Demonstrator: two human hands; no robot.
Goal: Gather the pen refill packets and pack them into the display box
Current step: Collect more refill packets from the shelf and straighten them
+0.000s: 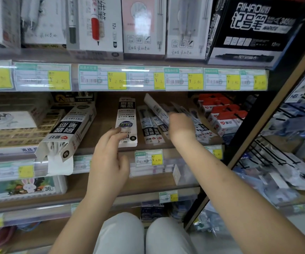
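Several refill packets (156, 109) fan loosely in the right hand (180, 125), grip clamped (left hand (109, 158) grip apart); one could slip.

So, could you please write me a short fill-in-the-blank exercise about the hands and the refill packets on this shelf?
1. The left hand touches just ____ flat refill packet with its fingertips.
2. The display box lies on its side to the ____ of that packet.
3. The right hand grips a bundle of packets; the small boxes to its right have ____ tops.

Missing words: one; left; red.
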